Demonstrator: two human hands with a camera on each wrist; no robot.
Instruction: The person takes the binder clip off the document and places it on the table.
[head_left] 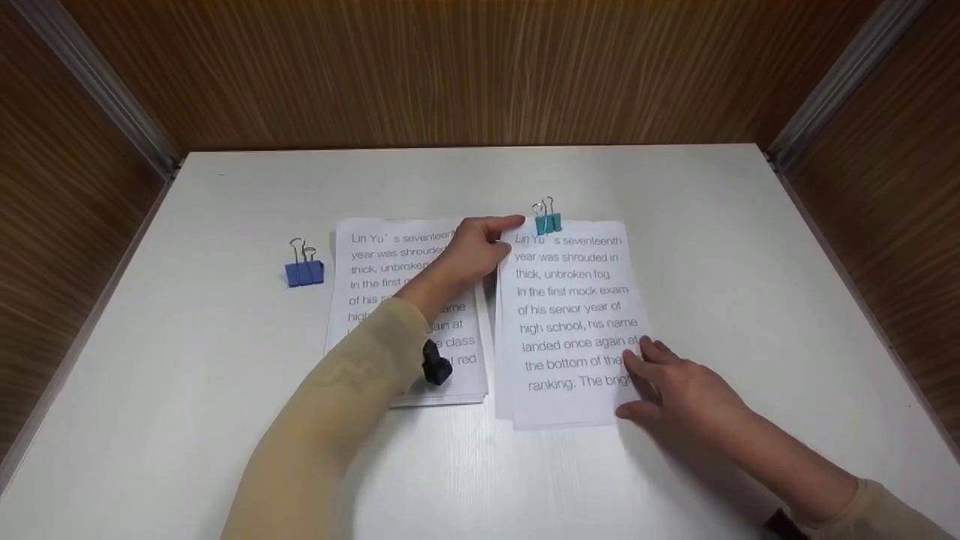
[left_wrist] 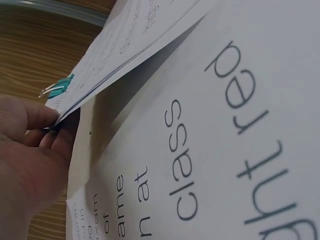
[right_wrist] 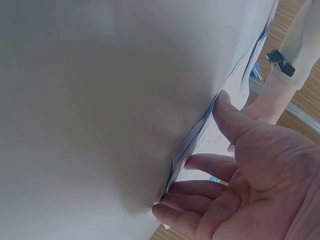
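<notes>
My left hand (head_left: 474, 251) reaches across the left paper stack (head_left: 397, 225) to the top left corner of the right paper stack (head_left: 574, 330). In the left wrist view, the left thumb lies over that corner, with fingers under it, pinching the sheets. A teal binder clip (head_left: 548, 223) sits on this stack's top edge, its wire handles upright. At the stack's lower right side, my right hand (head_left: 690, 390) touches the edge with thumb and fingertips spread along it. In the right wrist view, the sheets' layered edges (right_wrist: 192, 135) meet those fingertips.
A blue binder clip (head_left: 304, 273) stands on the white table (head_left: 187, 360) left of the left stack. A black wrist device (head_left: 436, 364) shows on the left sleeve. Wood-grain panels (head_left: 480, 75) border the table at the back and sides.
</notes>
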